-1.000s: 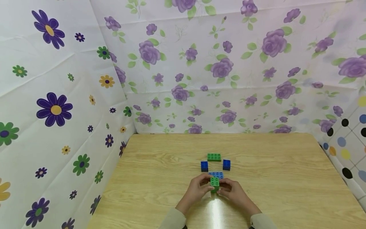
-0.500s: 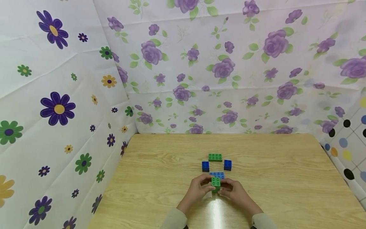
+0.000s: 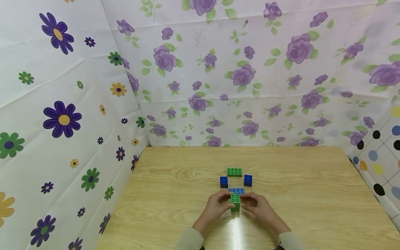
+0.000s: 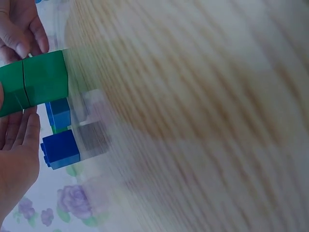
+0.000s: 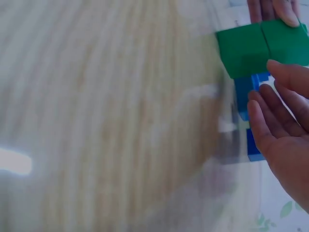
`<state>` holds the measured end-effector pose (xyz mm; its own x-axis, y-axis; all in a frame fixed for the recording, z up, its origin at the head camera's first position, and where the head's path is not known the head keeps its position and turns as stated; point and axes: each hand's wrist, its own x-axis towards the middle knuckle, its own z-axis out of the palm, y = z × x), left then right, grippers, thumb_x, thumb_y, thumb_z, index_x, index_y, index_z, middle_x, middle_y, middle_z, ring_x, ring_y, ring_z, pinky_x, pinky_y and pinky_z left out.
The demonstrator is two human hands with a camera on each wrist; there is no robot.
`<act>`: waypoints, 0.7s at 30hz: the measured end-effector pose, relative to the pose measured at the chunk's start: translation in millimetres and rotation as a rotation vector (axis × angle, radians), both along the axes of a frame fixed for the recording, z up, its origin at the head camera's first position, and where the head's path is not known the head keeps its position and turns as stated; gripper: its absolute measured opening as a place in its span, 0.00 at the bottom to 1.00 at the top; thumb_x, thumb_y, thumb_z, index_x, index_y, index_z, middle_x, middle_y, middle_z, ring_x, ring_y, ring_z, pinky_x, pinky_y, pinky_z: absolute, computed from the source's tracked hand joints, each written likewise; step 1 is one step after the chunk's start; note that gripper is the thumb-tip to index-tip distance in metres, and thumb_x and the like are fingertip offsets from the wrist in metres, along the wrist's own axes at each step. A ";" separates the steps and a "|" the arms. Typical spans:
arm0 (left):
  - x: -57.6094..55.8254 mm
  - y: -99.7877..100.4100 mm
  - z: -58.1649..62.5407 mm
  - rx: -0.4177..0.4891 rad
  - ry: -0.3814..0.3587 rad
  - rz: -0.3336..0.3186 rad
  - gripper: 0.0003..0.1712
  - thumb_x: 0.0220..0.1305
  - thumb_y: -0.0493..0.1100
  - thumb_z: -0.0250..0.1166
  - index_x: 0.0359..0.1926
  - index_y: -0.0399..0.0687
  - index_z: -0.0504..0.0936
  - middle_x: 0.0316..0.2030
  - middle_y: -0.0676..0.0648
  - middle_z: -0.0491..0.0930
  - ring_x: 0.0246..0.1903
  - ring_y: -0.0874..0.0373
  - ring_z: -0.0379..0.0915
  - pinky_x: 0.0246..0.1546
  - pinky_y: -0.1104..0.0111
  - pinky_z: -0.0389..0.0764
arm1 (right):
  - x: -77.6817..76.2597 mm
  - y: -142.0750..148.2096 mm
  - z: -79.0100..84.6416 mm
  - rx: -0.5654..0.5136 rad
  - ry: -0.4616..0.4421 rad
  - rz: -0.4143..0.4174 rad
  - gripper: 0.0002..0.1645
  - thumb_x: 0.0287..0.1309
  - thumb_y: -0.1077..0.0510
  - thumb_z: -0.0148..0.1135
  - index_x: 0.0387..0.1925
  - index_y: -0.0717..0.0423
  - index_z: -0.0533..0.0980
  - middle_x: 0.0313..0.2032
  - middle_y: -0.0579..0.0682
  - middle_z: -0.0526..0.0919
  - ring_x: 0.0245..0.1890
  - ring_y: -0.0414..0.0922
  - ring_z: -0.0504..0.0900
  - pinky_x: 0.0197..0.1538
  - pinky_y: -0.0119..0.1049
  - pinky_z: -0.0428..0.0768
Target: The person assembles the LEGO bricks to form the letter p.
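Note:
Two green toy building blocks stand stacked [image 3: 235, 205], studs up, on the table near its front. My left hand [image 3: 216, 205] grips the stack from the left, thumb on the near side. In the right wrist view its fingers [image 5: 288, 12] touch the blocks. My right hand [image 3: 258, 208] is just right of the stack, fingers spread and slightly bent, holding nothing. The right wrist view shows a gap between most of those fingers and the blocks; its thumb tip lies close to them. Right behind the stack lies a light blue block [image 3: 236, 191], partly hidden.
Beyond lie two dark blue blocks, one on the left [image 3: 223, 182] and one on the right [image 3: 248, 180]. A long green block [image 3: 234, 172] lies farthest back. Flowered cloth [image 3: 200, 104] hangs behind the wooden table [image 3: 300, 180].
My right hand has let go of the green stack and shifted slightly right. My left hand stays on the stack, and the other blocks have not moved.

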<state>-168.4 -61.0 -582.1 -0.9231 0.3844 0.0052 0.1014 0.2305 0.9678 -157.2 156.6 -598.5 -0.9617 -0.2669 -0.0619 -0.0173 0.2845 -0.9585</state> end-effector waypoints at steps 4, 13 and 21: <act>0.3 -0.5 0.9 -0.002 -0.019 0.003 0.21 0.57 0.36 0.70 0.52 0.46 0.80 0.48 0.52 0.80 0.50 0.60 0.76 0.56 0.72 0.77 | -3.1 4.2 5.7 -0.032 0.059 -0.039 0.22 0.58 0.63 0.66 0.54 0.64 0.75 0.51 0.61 0.80 0.51 0.56 0.79 0.51 0.34 0.82; 1.5 -1.2 4.1 0.004 -0.030 -0.001 0.20 0.57 0.36 0.70 0.52 0.44 0.80 0.49 0.49 0.79 0.51 0.56 0.76 0.56 0.68 0.77 | -14.8 6.1 5.4 -0.101 0.056 -0.119 0.26 0.58 0.65 0.66 0.58 0.65 0.72 0.56 0.63 0.75 0.58 0.58 0.74 0.53 0.32 0.81; 0.7 -1.4 2.4 0.005 -0.023 -0.008 0.21 0.57 0.36 0.70 0.53 0.44 0.80 0.49 0.50 0.79 0.51 0.57 0.76 0.56 0.69 0.77 | -24.0 1.6 -6.5 -0.126 0.060 -0.104 0.28 0.56 0.66 0.67 0.59 0.66 0.72 0.59 0.64 0.74 0.60 0.60 0.72 0.56 0.36 0.79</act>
<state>-167.7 -62.4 -579.6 -0.9198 0.3921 -0.0138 0.0813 0.2248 0.9710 -181.2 158.1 -605.0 -0.9856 -0.1674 0.0240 -0.0521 0.1656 -0.9848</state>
